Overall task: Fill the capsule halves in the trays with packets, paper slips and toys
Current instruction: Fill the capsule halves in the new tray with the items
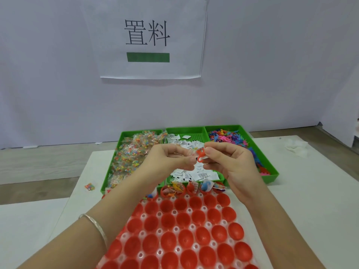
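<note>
**Bundle in hand, drop point lies below and toward me**

Nearest me, in the lower centre of the frame, is the white tray [176, 228] of red capsule halves [182, 220]. Every row I can see there is empty.

The filled row [194, 187] is at the tray's far edge, with toys and slips showing in it.

Above and beyond that row, my left hand [171, 162] and right hand [231, 164] meet fingertip to fingertip. Both pinch the red toy [200, 154]. Something pale and something clear seem to be tucked in with it, but I cannot tell for certain.

The hands hang over the middle green bin [185, 130] of paper slips. The packets bin [105, 181] is to its left and the toys bin [272, 177] to its right.

Judgement: the next open halves lie straight down-frame from the bundle, just nearer than the filled row. My right hand is closer to that row's right end.
</note>
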A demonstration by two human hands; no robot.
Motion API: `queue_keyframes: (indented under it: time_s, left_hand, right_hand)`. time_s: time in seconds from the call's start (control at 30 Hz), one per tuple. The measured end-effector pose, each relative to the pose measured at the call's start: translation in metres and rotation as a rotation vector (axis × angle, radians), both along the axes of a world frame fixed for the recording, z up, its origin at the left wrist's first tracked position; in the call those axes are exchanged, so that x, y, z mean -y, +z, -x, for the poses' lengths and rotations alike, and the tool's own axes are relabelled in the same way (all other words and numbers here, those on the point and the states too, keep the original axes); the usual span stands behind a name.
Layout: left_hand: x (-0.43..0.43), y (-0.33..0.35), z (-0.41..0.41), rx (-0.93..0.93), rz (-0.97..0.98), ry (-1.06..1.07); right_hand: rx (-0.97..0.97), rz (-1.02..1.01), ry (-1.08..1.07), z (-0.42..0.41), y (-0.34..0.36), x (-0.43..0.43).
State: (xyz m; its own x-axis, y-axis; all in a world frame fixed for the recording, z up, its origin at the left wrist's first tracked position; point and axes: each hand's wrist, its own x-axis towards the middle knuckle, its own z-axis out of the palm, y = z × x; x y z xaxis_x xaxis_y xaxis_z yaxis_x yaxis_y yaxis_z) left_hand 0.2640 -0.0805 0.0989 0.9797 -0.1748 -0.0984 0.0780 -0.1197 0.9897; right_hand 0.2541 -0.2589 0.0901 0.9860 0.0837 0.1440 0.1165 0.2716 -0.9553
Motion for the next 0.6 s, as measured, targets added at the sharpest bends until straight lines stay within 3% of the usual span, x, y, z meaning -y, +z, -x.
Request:
queue_keyframes:
  time_s: [0.23,0.47,0.6]
  left_hand:
    - [0.001,-0.001,0.015,-0.123,0.380,-0.092]
    - [-0.017,0.005,0.031,0.002,0.134,-0.095]
    - [-0.035,0.010,0.044,0.074,0.022,-0.043]
  right_hand:
    - [0.071,0.172,-0.028,0.006,0.005,-0.001]
    - [0.130,0.415,0.038,0.017,0.008,-0.012]
    - [0.054,0.385,0.164,0.032,0.008,-0.028]
